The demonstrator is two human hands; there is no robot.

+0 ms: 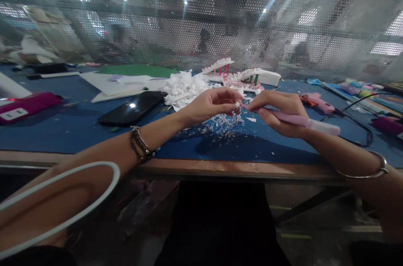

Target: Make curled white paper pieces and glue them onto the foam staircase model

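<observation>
My left hand [211, 105] pinches a tiny white piece [238, 106] between thumb and fingertips above the blue table mat [63, 131]. My right hand [280, 111] is closed around a pink craft knife [302, 121], its tip touching the white piece. Small white shavings [220, 125] lie scattered on the mat just below both hands.
A black phone [132, 108] lies left of the hands, a heap of white scraps [184, 87] behind it. A white and pink model [242, 77] stands further back. A pink glue gun [316, 102] with a black cable lies to the right. A perforated screen closes the far side.
</observation>
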